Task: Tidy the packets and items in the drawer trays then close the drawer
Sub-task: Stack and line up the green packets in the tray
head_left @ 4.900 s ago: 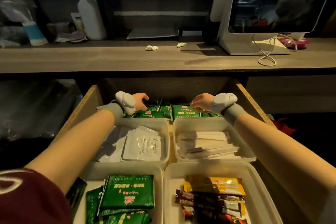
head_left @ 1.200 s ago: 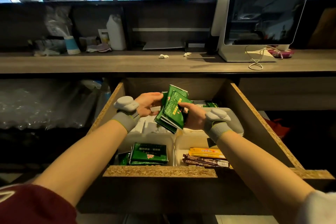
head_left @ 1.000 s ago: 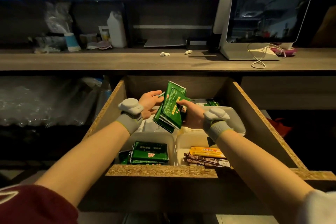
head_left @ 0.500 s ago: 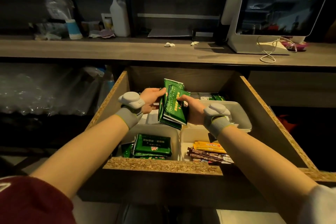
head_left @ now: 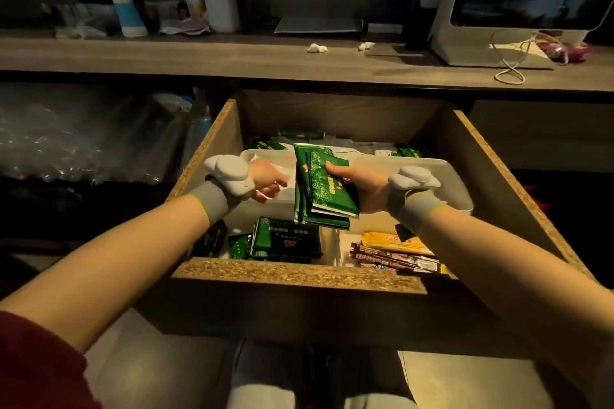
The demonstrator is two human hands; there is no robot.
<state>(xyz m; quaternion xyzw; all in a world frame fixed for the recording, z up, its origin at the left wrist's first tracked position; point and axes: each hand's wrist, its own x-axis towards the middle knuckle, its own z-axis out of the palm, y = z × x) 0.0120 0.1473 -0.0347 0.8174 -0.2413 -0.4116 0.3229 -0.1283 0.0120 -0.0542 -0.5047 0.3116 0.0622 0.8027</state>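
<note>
Drawer (head_left: 299, 273) open; above its white trays (head_left: 452, 188) our right hand (head_left: 363, 186) clasps the green packets (head_left: 324, 191), thumb on top. Light, slick, floppy, so likely best pinched mid-stack. Left hand (head_left: 265, 178) curls alongside; whether it grips, we can't tell.

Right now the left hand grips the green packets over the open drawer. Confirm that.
Not quite. The head view shows the right hand gripping the green packets, not the left. The left hand is beside the stack. The rest holds: the packets are over the drawer, which is open.
</note>
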